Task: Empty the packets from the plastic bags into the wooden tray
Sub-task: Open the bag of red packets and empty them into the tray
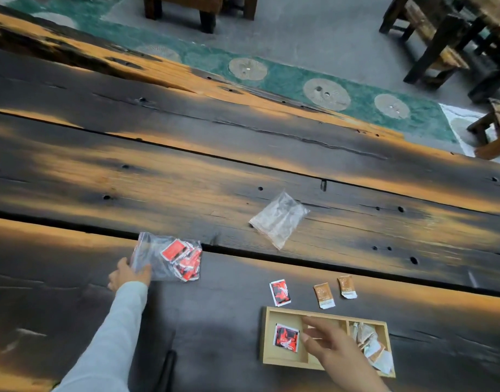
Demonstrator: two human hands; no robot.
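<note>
1. Pinching the near left corner of the bag (169, 257) with the left hand (128, 274), fingers curled into the plastic. Keeping the red load bunched at the right end, away from the grip, probably so as to tip out that way.
2. Hovering the right hand (325, 345) over the tray (267, 335), fingers stretched out and loose, holding nothing. Reaching left across the middle compartment toward the red packet (287, 338) in the left one, perhaps to settle it.
3. Sorting by kind, apparently: red on the left, a pale and brown heap (367, 343) in the right compartment.
4. Lying outside, just far of the tray's far rim: a loose red packet (280, 292) and two brown packets (323, 295), not yet put in.
5. Resting flat and spent, well far of the tray: an empty bag (278, 219).
6. Leaving bare table (215, 165) between bag and tray, room enough to carry across. Worth minding the low rim, likely to spill anything poured fast.
</note>
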